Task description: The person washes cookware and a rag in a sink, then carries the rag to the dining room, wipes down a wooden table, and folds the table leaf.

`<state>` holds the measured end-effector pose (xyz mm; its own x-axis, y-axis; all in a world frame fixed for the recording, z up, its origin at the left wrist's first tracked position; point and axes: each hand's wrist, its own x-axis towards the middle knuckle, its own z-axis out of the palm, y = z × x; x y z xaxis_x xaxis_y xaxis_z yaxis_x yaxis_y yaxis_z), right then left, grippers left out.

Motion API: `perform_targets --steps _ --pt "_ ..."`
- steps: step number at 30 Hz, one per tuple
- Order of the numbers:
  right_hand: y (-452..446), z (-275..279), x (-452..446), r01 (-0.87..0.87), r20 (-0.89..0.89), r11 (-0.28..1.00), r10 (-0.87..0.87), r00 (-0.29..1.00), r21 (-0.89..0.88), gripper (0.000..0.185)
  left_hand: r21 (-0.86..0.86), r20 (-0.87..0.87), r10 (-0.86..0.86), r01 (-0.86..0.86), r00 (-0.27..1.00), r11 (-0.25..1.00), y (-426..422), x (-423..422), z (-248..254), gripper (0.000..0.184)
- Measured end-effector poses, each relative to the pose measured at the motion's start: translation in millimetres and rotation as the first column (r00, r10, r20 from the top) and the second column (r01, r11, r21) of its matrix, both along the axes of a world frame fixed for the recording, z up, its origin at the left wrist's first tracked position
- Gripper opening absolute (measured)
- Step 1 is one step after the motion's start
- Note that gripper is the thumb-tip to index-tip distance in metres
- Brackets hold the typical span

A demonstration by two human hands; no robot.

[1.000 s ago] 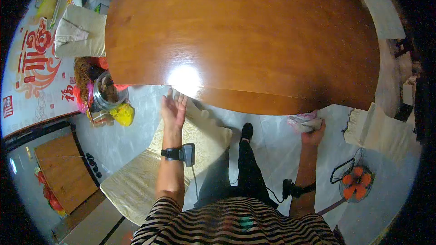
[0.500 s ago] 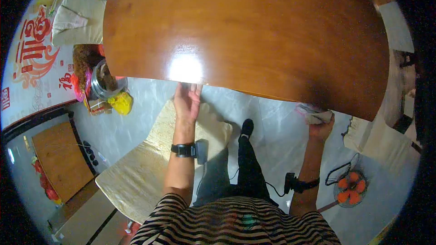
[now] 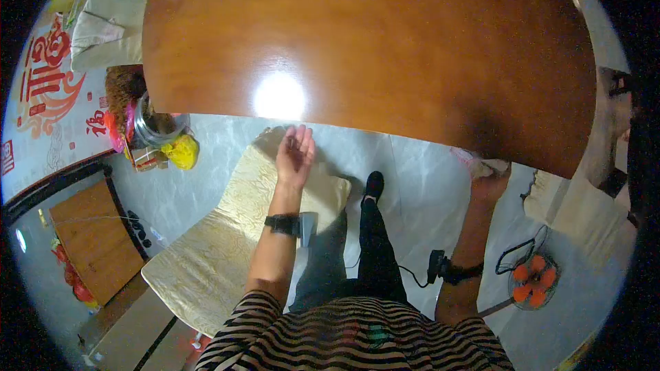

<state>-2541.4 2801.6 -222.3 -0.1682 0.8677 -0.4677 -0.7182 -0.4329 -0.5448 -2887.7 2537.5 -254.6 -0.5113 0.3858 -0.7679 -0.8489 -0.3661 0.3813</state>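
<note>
A large brown wooden tabletop [image 3: 371,48] fills the upper middle of the view, its near edge straight and slanting down to the right. My left hand [image 3: 295,156] is palm up just below that edge, fingers extended and slightly curled, with nothing in it. At the right part of the edge, my right hand [image 3: 491,185] is closed on a pale pinkish cloth [image 3: 474,163]; the tabletop partly hides the cloth and fingertips.
A cream-covered chair [image 3: 220,247] stands at my left, and another covered chair [image 3: 564,206] at the right. A glass jar [image 3: 152,124] and yellow bag [image 3: 181,152] are left of the table. Orange objects [image 3: 535,280] lie low right.
My left hand has moved right, its fingertips now visible outside the table edge. My right hand, with the cloth, has shifted slightly right and up. The tabletop's near edge sits higher on the left.
</note>
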Motion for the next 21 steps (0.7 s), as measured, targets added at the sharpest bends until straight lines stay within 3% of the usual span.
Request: perform_targets --steps 2,4,7,9,10,12,14,18,21 --pt "-11.9 40.8 -33.5 -0.199 -0.184 0.969 0.225 0.957 0.147 0.046 -0.027 0.113 -0.065 0.068 0.992 0.997 1.7 3.9 -38.9 0.052" --pt "-6.3 42.0 -39.9 -0.224 -0.217 0.968 0.245 0.945 0.114 0.049 -0.019 0.147 -0.074 0.078 0.986 0.997 21.0 7.5 -51.9 0.057" --pt "11.5 16.7 -28.8 -0.03 -0.024 0.994 0.028 0.999 -0.102 0.057 0.097 0.2 -0.049 0.03 0.979 0.995 43.8 11.3 -62.9 0.07" --pt "10.2 27.6 -37.9 0.067 0.133 0.996 -0.058 0.99 -0.067 0.054 0.234 0.174 -0.039 -0.003 0.984 0.972 50.3 13.8 -77.5 0.071" --pt "15.1 12.6 -27.8 0.074 0.138 0.997 -0.07 0.988 -0.023 0.052 0.194 0.2 0.004 -0.044 0.98 0.98 59.0 13.4 -78.8 0.074" --pt "27.9 -25.7 -0.5 0.088 0.151 0.994 -0.097 0.984 0.065 0.049 0.635 0.115 -0.148 0.042 0.982 0.771 56.1 4.1 -111.1 0.074" --pt "25.0 2.0 -23.2 0.111 0.117 0.994 -0.113 0.987 0.019 0.046 0.269 0.201 -0.022 -0.034 0.979 0.963 71.4 8.2 -84.7 0.07" --pt "18.7 -1.8 -4.4 0.093 0.219 0.996 -0.091 0.972 0.0 0.044 0.167 0.178 0.013 -0.043 0.984 0.985 83.6 12.0 -73.8 0.066" --pt "-22.0 27.0 16.0 -0.041 0.0 0.995 0.042 0.999 -0.095 0.045 0.08 0.242 0.047 -0.068 0.969 0.994 73.7 10.7 -80.0 0.067"
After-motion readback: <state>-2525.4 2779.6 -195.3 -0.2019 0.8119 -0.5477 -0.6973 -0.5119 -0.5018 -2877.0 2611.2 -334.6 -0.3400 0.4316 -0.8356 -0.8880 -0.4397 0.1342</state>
